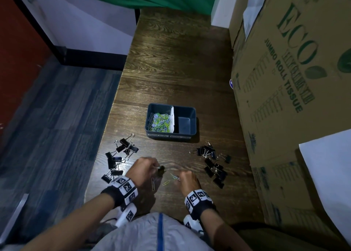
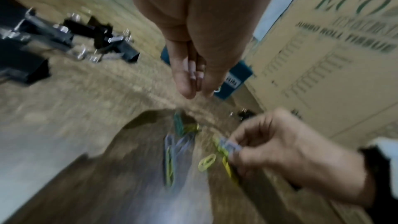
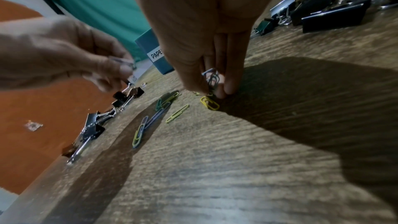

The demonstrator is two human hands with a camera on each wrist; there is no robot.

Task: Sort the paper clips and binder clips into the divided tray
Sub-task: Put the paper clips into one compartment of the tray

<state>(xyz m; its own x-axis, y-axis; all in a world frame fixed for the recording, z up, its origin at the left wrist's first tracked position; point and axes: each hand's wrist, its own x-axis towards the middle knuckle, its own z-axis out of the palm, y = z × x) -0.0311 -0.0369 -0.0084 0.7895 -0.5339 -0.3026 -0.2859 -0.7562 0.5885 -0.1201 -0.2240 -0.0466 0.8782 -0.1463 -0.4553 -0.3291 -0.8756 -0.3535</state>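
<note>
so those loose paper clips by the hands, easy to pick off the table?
Probably fiddly: the loose paper clips lie flat on the wooden table, so they may slide before lifting. They look thin and light; the right hand pinches several at once. Some overlap, so they may snag together.

Tray (image 1: 152,118): dark blue, white labels. Paper clips (image 1: 159,122) in it: green, yellow, pale blue. Binder clips (image 1: 121,155) at 9 o'clock: black, silver handles. Surface (image 1: 180,70): dark brown wood grain. Carton (image 1: 294,80) at 2 o'clock: tan, green print.
</note>
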